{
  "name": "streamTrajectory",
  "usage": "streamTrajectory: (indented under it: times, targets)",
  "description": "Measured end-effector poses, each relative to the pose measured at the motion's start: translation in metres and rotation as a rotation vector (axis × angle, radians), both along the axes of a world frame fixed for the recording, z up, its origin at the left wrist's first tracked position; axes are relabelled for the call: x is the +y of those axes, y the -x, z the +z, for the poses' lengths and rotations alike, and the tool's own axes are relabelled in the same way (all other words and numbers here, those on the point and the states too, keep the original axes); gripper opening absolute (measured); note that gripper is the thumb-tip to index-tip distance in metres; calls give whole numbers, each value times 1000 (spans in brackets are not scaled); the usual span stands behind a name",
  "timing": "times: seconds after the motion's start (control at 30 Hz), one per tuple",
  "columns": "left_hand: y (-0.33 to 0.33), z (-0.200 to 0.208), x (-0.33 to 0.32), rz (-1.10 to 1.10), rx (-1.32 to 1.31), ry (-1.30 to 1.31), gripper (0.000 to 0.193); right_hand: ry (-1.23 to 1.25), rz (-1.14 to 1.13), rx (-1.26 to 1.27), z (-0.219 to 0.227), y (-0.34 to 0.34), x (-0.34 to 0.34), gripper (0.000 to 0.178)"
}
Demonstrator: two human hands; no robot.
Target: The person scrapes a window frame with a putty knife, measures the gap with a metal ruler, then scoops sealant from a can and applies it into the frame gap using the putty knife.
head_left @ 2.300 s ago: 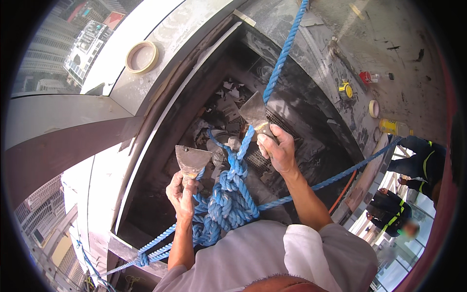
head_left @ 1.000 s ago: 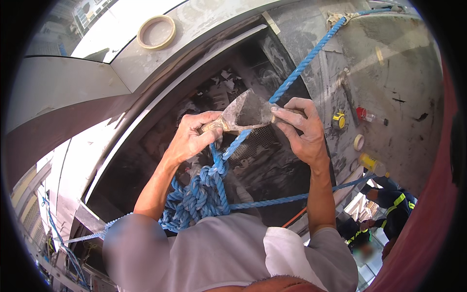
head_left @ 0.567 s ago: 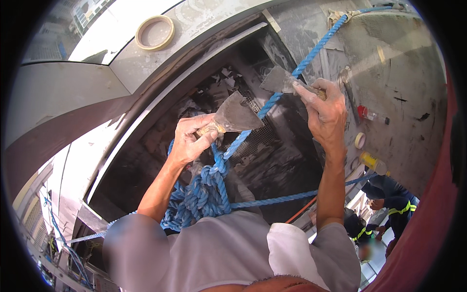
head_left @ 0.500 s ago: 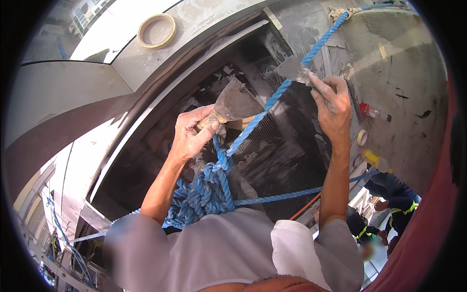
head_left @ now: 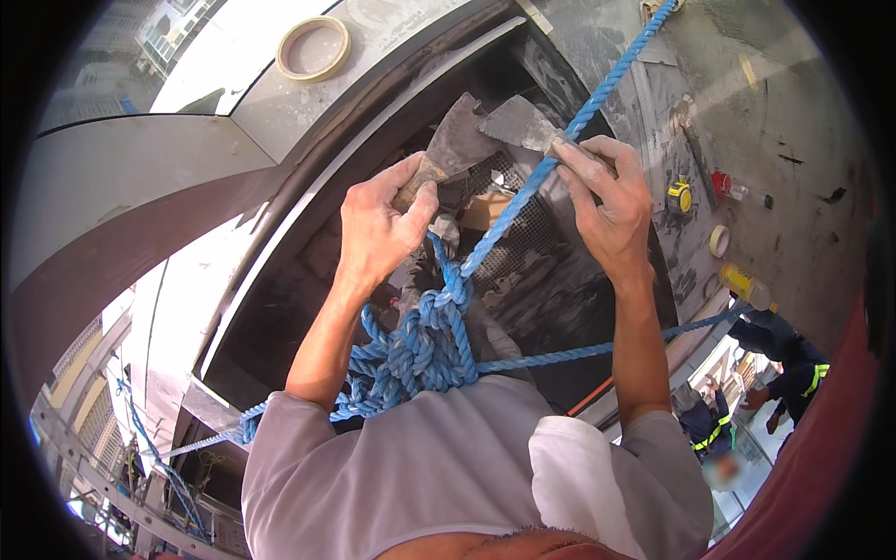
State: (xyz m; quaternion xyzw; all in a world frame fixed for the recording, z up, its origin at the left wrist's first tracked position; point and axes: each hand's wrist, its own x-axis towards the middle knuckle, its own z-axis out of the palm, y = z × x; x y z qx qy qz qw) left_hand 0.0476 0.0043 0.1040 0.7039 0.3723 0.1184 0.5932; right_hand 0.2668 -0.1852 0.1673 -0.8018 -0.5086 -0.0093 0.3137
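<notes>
My left hand (head_left: 385,222) is closed round the short handle of a dusty putty knife (head_left: 460,140), its wide grey blade pointing up and away. A second putty knife (head_left: 523,123) is pinched in the fingers of my right hand (head_left: 611,207), with its blade directed left. The two blades meet or nearly meet at their corners; I cannot tell whether they touch. A thick blue rope (head_left: 509,215) runs slantwise past the fingers of my right hand. It leads down to a bulky knot (head_left: 411,345) in front of my body.
Below my hands is a dark, dusty recess (head_left: 280,317). A tape roll (head_left: 314,49) lies on the far-left ledge. On the right slab are a yellow tape measure (head_left: 679,196), a smaller tape roll (head_left: 719,241) and a yellow-labelled bottle (head_left: 745,286). People in dark clothing (head_left: 779,359) are lower right.
The two putty knives have come together, their blades now close where they were apart. My right hand has moved left and down. The tape measure has come into sight.
</notes>
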Motion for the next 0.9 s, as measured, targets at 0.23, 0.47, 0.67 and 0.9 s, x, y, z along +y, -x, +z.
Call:
streamTrajectory:
  times: [0.23, 0.47, 0.67, 0.9]
  targets:
    - [5, 9, -2, -43, 19, -232, 48, -52, -42, 55, -17, 11, 8, 44]
    - [38, 38, 9, -128, 18, -742, 40, -48, -142, 72, -23, -26, 23, 35]
    - [86, 94, 48, 88, -96, -1171, 41, 110, -134, 353, -22, -124, 40, 35]
    - [123, 100, 68, 280, 79, -1215, 39, 345, 64, 407, -26, -220, 78, 43]
